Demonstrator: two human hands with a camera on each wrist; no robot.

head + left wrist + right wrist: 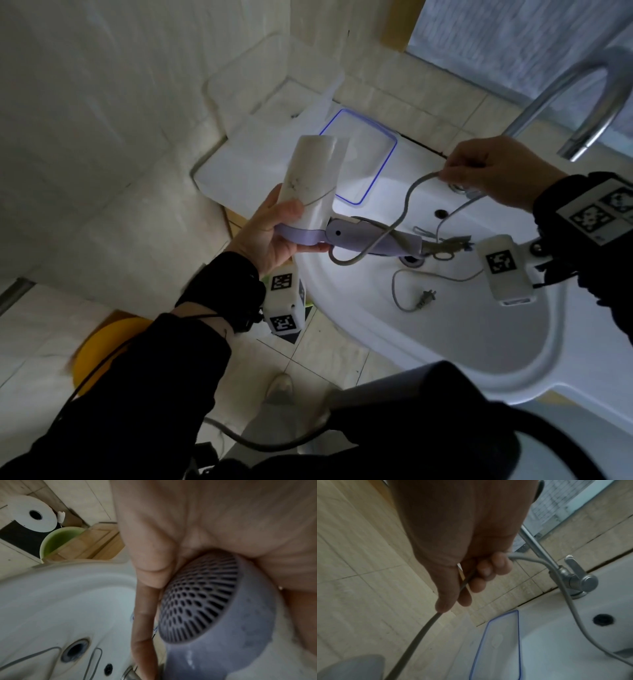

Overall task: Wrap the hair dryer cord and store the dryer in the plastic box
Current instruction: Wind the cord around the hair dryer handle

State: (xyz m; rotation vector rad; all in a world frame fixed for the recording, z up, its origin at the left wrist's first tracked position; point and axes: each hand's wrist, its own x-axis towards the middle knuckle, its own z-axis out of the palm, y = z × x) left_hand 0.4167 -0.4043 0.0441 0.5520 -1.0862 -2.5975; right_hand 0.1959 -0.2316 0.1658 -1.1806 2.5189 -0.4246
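Head view: left hand [274, 236] grips the dryer [317, 192] at the rear of its barrel, fingers curled round it, above the sink's [428, 342] left rim. The barrel points up and away; the folded lilac handle [373, 238] runs out to the right, toward the right hand [493, 171], which is the nearer one to the loose cord [404, 209]. That hand pinches the cord above and to the right of the handle; one loop already crosses the handle, and the rest trails into the basin, ending at the plug [426, 297]. So the next turn, I judge, goes round the handle's long axis. The box [246, 89] stands open behind the dryer, by the wall, its blue-edged lid [373, 161] lying beside it.

Left wrist view: the dryer's grey perforated intake grille [199, 601] fills the frame, with the fingers [154, 566] wrapped against it.

Right wrist view: fingers [489, 569] are clenched on the grey cord [419, 635], which leaves the fist both ways. The tap [576, 578] is just beside.
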